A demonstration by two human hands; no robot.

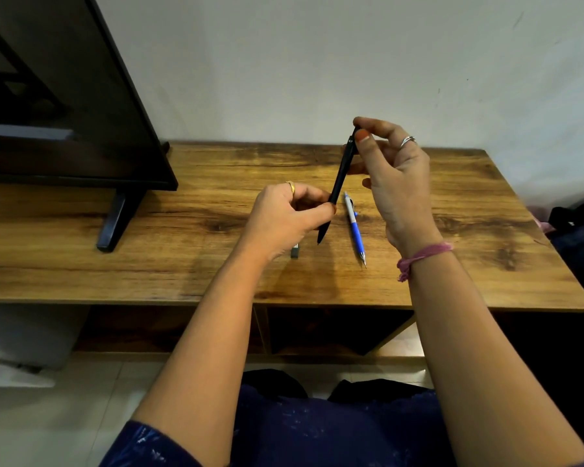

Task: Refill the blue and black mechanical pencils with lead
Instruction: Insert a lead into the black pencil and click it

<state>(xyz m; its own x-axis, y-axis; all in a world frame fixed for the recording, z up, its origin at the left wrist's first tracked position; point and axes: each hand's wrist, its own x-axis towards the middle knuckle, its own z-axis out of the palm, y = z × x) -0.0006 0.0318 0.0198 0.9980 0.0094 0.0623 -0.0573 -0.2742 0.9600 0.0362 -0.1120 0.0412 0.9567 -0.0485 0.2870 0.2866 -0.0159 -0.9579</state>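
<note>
Gripping the black pencil, both hands' fingers hover over the wooden table against a white wall.

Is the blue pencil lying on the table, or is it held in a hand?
Lying on the table. The blue pencil rests flat on the wooden table, tip toward the person; no hand touches it.

The black mechanical pencil is slim and dark, held off the wooden table, steeply tilted with its tip pointing down and near and its cap end up and far to the right. The blue mechanical pencil lies flat on the table just right of it, with a blue grip, a pale upper barrel with a clip, and its metal tip pointing near.
</note>
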